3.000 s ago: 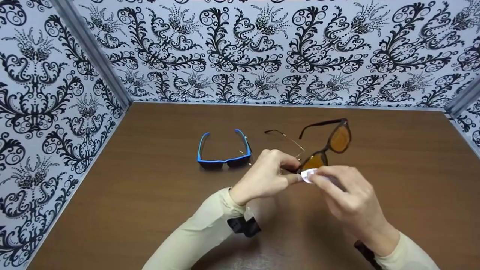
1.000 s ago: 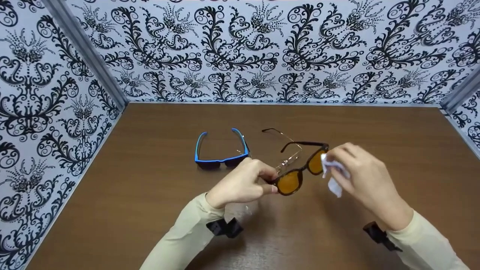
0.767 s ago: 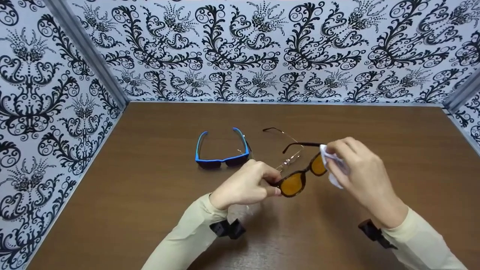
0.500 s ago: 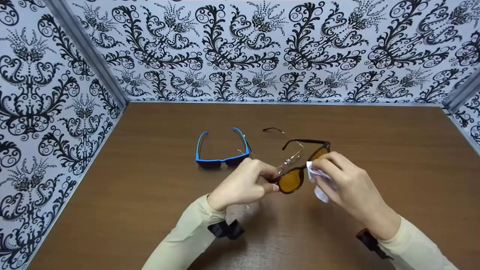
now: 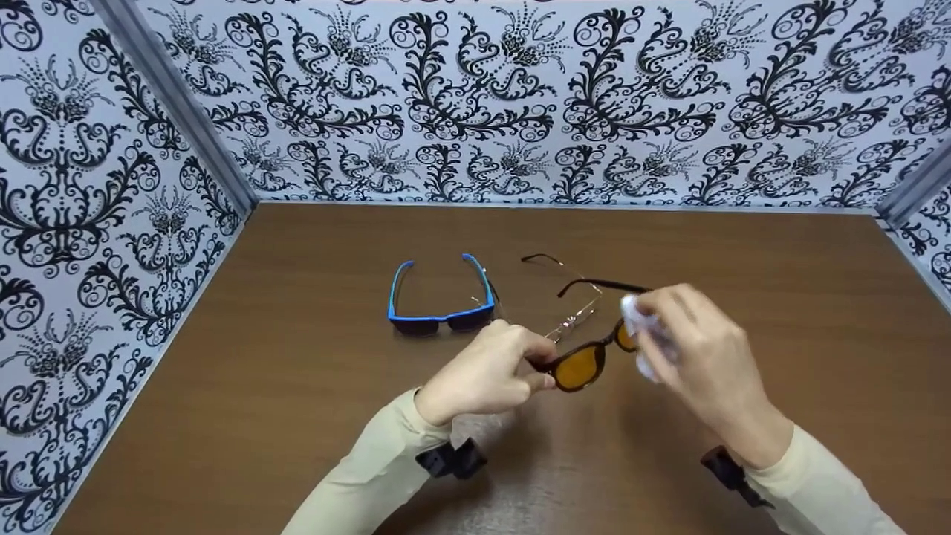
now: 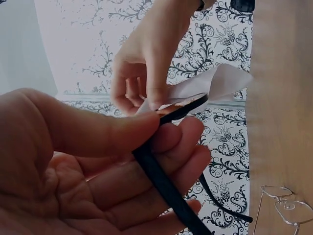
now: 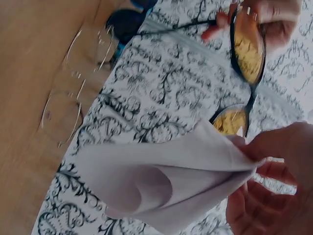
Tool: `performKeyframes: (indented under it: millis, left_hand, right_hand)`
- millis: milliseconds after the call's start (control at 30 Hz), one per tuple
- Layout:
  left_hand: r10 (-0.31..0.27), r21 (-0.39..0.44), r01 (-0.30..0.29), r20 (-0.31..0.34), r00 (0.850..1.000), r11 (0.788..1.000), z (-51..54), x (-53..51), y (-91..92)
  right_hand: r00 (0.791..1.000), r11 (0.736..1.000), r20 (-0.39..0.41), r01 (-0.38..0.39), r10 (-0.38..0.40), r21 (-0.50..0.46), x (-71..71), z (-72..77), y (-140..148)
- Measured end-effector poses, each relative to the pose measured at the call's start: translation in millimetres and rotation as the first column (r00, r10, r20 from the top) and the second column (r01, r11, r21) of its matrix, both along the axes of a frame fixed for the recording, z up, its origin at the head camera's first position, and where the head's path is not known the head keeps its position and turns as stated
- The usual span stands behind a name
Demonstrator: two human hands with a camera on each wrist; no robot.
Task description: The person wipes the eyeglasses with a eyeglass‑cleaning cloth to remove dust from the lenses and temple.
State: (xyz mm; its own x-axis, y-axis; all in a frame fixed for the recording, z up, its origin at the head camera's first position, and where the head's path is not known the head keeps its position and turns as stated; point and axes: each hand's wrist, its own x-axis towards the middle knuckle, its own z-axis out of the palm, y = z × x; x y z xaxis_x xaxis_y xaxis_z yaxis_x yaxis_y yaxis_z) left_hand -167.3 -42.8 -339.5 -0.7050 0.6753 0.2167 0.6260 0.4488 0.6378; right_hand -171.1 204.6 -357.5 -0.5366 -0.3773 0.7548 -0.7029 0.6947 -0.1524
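Note:
Dark-framed sunglasses with amber lenses are held up off the table, lenses tilted toward the head camera. My left hand pinches them at the hinge end, thumb against the frame; in the left wrist view a dark temple runs across its fingers. My right hand pinches a white cloth over the far lens and hides most of that lens. The cloth hangs in loose folds in the right wrist view, and part of the amber lens shows behind it.
Blue-framed sunglasses stand with temples spread on the brown table, left of the hands. Thin wire-framed glasses lie behind the held pair, partly covered. Patterned panels rise at the back and sides.
Earlier my right hand and cloth were at the near lens; they shifted to the far lens and move back and forth there. The sunglasses came lower and nearer; my left hand kept its pinch.

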Motion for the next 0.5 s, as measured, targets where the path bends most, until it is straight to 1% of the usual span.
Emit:
performKeyframes:
  millis: [67,133,200,233,267,367,433,500]
  left_hand:
    - [0.019,0.008,-0.019,0.000,1.000,1.000,0.4,0.6,-0.6]
    - [0.029,0.014,-0.029,0.003,1.000,0.999,0.9,1.0,-1.7]
    - [0.030,0.013,-0.030,-0.001,1.000,0.999,1.5,1.3,-2.9]
    - [0.027,0.012,-0.027,-0.005,1.000,1.000,1.8,1.5,-3.4]
    - [0.022,0.008,-0.022,-0.013,1.000,1.000,2.2,1.7,-3.9]
    - [-0.001,-0.008,0.001,-0.030,1.000,1.000,2.8,2.7,-4.5]
    - [-0.014,-0.024,0.013,-0.034,0.999,1.000,3.0,3.6,-4.2]
    - [-0.023,-0.034,0.022,-0.033,0.999,0.999,3.0,4.3,-3.5]
  right_hand:
    - [0.997,0.997,-0.030,-0.066,0.067,0.029,2.2,-2.6,-3.9]
    - [0.993,0.993,-0.050,-0.106,0.109,0.050,3.4,-6.0,-4.7]
    - [0.993,0.993,-0.052,-0.103,0.105,0.049,2.9,-9.2,-1.9]
    - [0.994,0.995,-0.056,-0.089,0.091,0.037,1.8,-10.5,0.2]
    - [0.997,0.997,-0.043,-0.068,0.069,0.026,0.9,-11.0,3.0]
    - [1.000,1.000,-0.009,0.027,-0.028,-0.013,-3.1,-10.5,11.2]
    - [0.995,0.994,0.021,0.101,-0.101,-0.032,-4.3,-8.3,14.6]
    - [0.987,0.987,0.049,0.155,-0.153,-0.045,-4.8,-6.4,16.2]
